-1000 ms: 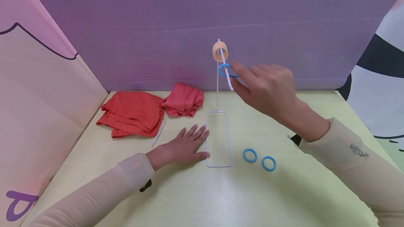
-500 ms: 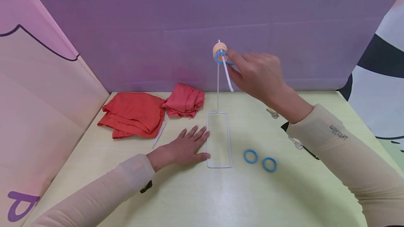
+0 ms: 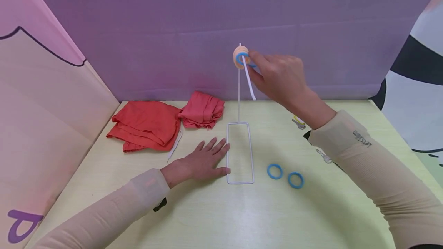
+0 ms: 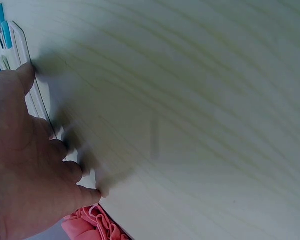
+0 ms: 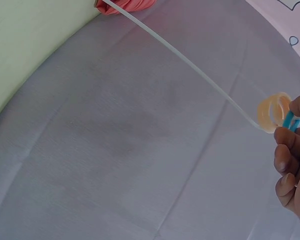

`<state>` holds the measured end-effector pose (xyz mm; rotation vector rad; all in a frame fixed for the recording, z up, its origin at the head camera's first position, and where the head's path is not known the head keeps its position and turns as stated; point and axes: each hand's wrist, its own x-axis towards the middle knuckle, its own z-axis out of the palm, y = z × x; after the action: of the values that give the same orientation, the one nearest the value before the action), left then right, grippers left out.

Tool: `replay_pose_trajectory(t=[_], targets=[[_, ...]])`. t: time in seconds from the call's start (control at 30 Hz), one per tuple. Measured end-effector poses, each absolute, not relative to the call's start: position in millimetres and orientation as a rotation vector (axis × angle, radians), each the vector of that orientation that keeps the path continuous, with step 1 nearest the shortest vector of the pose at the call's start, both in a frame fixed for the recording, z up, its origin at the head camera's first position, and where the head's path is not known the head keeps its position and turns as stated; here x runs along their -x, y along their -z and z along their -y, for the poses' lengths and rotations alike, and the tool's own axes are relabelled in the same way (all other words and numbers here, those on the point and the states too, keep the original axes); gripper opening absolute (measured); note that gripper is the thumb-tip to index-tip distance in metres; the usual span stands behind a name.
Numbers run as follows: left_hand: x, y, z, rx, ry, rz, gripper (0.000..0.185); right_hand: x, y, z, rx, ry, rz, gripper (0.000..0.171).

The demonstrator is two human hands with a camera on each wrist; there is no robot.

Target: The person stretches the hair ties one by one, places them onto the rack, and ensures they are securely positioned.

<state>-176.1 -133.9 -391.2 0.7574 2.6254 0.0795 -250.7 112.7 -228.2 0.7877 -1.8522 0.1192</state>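
My right hand [image 3: 278, 74] pinches a blue ring [image 5: 288, 120] between thumb and fingers. The ring encircles the white rod [image 3: 248, 80] of a wire stand, right up by several peach-coloured rings [image 3: 237, 55] hanging farther back on it. The stand's rectangular wire base [image 3: 240, 183] lies on the table. My left hand [image 3: 204, 162] rests spread and flat, its thumb and fingertips over the base's left side; the left wrist view shows that hand [image 4: 35, 160] against the wire. Two more blue rings, one nearer the base [image 3: 275, 171] and one farther right [image 3: 295, 180], lie on the table.
Two folded red cloths, a large one [image 3: 149, 124] and a small one [image 3: 202, 110], lie at the back left, with a white cord [image 3: 175, 146] beside them. Keys [image 3: 324, 156] and another key with a yellow tag [image 3: 299, 123] lie under the right arm. A purple backdrop [image 3: 173, 49] stands behind.
My right hand has moved the blue ring back along the rod, from near its front part up to the peach rings. My left hand has stayed on the base.
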Motion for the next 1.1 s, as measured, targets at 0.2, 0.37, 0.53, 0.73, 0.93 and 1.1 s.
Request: replay_pose_trajectory(t=[0.2,0.37,0.53,0.73,0.93,1.1], targets=[[174.7,390.9,134.2,-0.761,-0.087,-2.636,0.087,252.4,229.6,-111.8,-0.777,-0.142,1.840,0.015],[174.2,391.4,134.1,-0.782,-0.091,-2.639,0.086,251.9,231.1,-112.7,-0.764,-0.157,1.844,0.015],[174.2,391.3,132.8,-0.798,-0.094,-2.637,0.086,246.5,231.0,-118.1,-0.760,-0.159,1.894,0.018],[176.5,391.0,131.1,-0.793,-0.094,-2.629,0.086,228.9,235.9,-129.5,-0.791,-0.185,2.035,0.020],[179.0,390.1,129.1,-0.776,-0.069,-2.625,0.087,207.4,252.0,-145.1,-0.824,-0.240,2.275,0.021],[177.8,389.0,130.1,-0.783,-0.076,-2.634,0.086,189.5,270.6,-160.3,-0.848,-0.195,2.598,0.034]])
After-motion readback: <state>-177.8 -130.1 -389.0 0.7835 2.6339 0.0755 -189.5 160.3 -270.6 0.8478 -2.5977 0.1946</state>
